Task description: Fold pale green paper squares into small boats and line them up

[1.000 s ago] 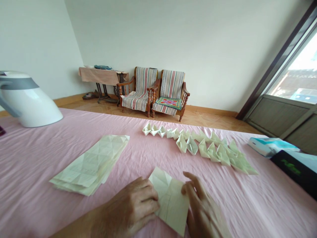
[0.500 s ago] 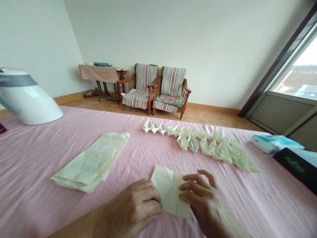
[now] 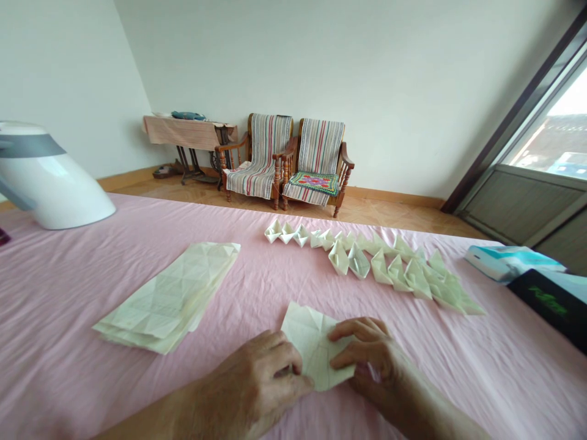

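Note:
A creased sheet of pale paper [image 3: 314, 342] lies on the pink cloth between my hands. My left hand [image 3: 270, 379] grips its left and near edge, fingers curled and thumb at the lower side. My right hand [image 3: 373, 360] pinches the right edge, with fingertips on top and the thumb hidden underneath or behind. To the left rests a stack of creased paper sheets [image 3: 172, 296]. Beyond the right hand stand several folded paper boats [image 3: 339, 256] in rows that run toward the right.
A white and grey jug [image 3: 73, 189] stands at the table's left. On the right are a blue and white tissue pack [image 3: 509, 261] and a black box [image 3: 545, 305]. Past the pink tablecloth [image 3: 220, 220] are two wooden armchairs [image 3: 314, 165] and a covered side table [image 3: 183, 131].
My right fingers have closed more tightly on the paper's right edge, and the lower right corner has been drawn up. My left thumb has slid further over the near edge.

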Demonstrator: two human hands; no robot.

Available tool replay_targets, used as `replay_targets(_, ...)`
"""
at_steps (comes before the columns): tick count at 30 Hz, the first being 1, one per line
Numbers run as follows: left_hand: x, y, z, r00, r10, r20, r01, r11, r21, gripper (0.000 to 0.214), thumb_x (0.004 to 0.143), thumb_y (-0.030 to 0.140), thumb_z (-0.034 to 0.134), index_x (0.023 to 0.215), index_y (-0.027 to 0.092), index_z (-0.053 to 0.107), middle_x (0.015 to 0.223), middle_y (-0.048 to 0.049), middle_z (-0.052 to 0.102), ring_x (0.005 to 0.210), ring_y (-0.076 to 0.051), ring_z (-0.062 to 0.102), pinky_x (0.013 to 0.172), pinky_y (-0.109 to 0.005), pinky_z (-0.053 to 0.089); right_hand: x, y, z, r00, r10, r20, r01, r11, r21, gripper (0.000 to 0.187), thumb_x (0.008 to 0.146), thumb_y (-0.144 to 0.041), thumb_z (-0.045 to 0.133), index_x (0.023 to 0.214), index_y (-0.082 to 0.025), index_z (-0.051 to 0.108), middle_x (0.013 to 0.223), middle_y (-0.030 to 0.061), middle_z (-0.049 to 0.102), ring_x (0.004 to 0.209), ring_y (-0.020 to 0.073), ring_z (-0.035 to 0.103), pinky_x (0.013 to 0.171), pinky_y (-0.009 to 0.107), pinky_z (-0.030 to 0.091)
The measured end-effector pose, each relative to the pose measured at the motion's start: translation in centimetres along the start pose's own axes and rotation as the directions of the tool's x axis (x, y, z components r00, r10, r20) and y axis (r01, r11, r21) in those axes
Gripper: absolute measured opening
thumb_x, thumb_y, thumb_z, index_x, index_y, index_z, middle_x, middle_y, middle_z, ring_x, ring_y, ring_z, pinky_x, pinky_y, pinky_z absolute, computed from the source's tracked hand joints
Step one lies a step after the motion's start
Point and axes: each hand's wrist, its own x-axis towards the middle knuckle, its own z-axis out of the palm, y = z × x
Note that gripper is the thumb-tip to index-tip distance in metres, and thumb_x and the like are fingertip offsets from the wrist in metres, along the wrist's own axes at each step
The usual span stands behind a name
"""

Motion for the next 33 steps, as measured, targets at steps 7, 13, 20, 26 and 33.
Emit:
replay_targets(7, 0.2, 0.0, 0.0, 0.997, 0.070, -0.038, -0.071, 0.997, -0.009, 0.023, 0.094, 0.008, 0.051, 0.113, 0.016, 0.060, 0.104, -0.0034, 0.066, 0.093, -0.018, 0.054, 0.086, -0.028, 0.046, 0.0, 0.1, 1.0, 0.964, 0.261, 0.046, -0.263, 0.964, 0.048, 0.013, 0.082, -0.023, 0.063, 0.068, -0.024, 0.063, 0.099, 0.0017, 0.066, 0.096, 0.0206, 0.059, 0.088, 0.038, 0.040)
replay_targets(13, 0.4, 0.0, 0.1, 0.993, 0.095, -0.068, -0.096, 0.995, -0.018, 0.025, 0.092, 0.005, 0.051, 0.112, 0.015, 0.060, 0.105, -0.0037, 0.067, 0.094, -0.018, 0.056, 0.089, -0.029, 0.045, -0.1, 0.4, 2.0, 0.932, 0.362, -0.026, -0.362, 0.932, 0.018, 0.021, 0.084, -0.030, 0.056, 0.065, -0.021, 0.055, 0.102, 0.0060, 0.061, 0.092, 0.0225, 0.058, 0.082, 0.040, 0.041)
replay_targets(20, 0.4, 0.2, -0.1, 0.994, 0.098, -0.056, -0.098, 0.995, -0.001, 0.023, 0.094, 0.006, 0.047, 0.108, 0.016, 0.061, 0.101, -0.0041, 0.068, 0.090, -0.018, 0.056, 0.084, -0.028, 0.048, -0.2, 1.1, 3.1, 0.935, 0.337, -0.112, -0.345, 0.937, -0.059, 0.019, 0.084, -0.028, 0.054, 0.067, -0.021, 0.051, 0.106, 0.0075, 0.060, 0.093, 0.0240, 0.057, 0.078, 0.040, 0.042)
replay_targets(26, 0.5, 0.3, -0.2, 0.993, 0.107, -0.051, -0.106, 0.994, 0.014, 0.022, 0.093, 0.005, 0.048, 0.107, 0.015, 0.061, 0.099, -0.0049, 0.068, 0.088, -0.019, 0.056, 0.083, -0.028, 0.048, 0.1, 0.6, 3.6, 0.937, 0.308, -0.162, -0.331, 0.934, -0.134, 0.016, 0.084, -0.021, 0.055, 0.069, -0.022, 0.051, 0.106, 0.0061, 0.061, 0.094, 0.0245, 0.057, 0.080, 0.041, 0.039)
replay_targets(33, 0.6, 0.3, -0.3, 0.995, 0.103, -0.012, -0.103, 0.994, 0.022, 0.021, 0.094, 0.005, 0.046, 0.106, 0.015, 0.060, 0.100, -0.0046, 0.067, 0.089, -0.019, 0.056, 0.085, -0.027, 0.047, 0.3, 0.4, 3.8, 0.934, 0.315, -0.170, -0.343, 0.923, -0.173, 0.015, 0.083, -0.019, 0.058, 0.070, -0.023, 0.052, 0.105, 0.0057, 0.063, 0.092, 0.0254, 0.056, 0.079, 0.042, 0.038)
